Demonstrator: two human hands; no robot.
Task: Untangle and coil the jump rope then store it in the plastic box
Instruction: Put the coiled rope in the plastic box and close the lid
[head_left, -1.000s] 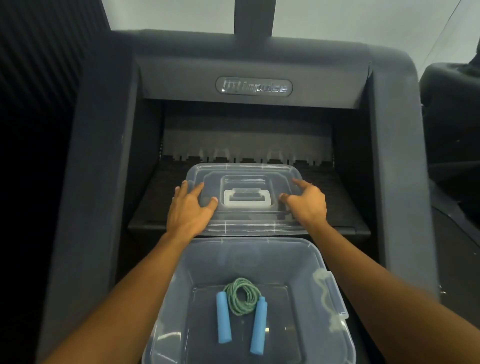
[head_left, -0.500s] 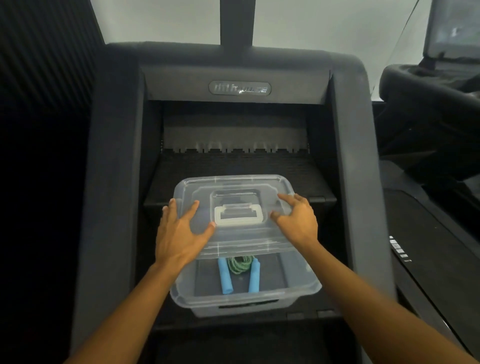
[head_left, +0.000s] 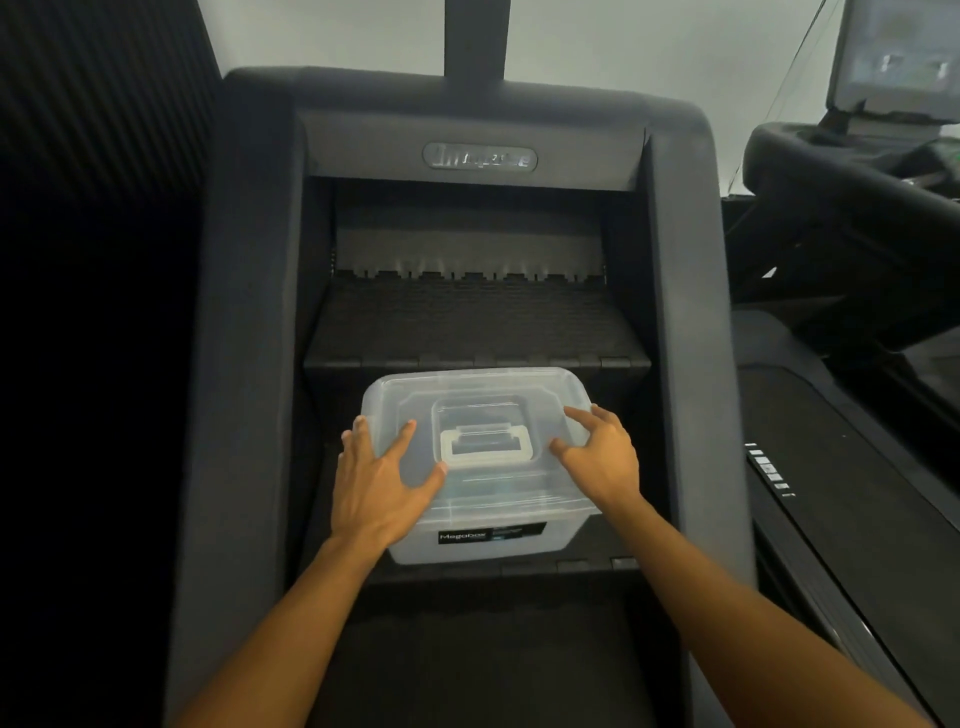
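A clear plastic box (head_left: 566, 540) with a black label on its front wall stands on a dark step of a stair machine. Its clear lid (head_left: 478, 387), with a white handle (head_left: 487, 448) lying flat in the middle, sits on top of the box. My left hand (head_left: 382, 486) lies on the lid's left side, fingers spread and thumb near the handle. My right hand (head_left: 602, 457) rests on the lid's right side with fingers apart. The jump rope is hidden under the lid; only a faint bluish blur shows through.
The box sits between the tall dark side walls (head_left: 685, 338) of the machine, with a ribbed upper step (head_left: 475, 322) just behind it. Another exercise machine with a screen (head_left: 898, 52) stands at the right.
Both hands brought the lid from the upper step down toward me and onto the box. The rope and its blue handles, visible before, are now covered.
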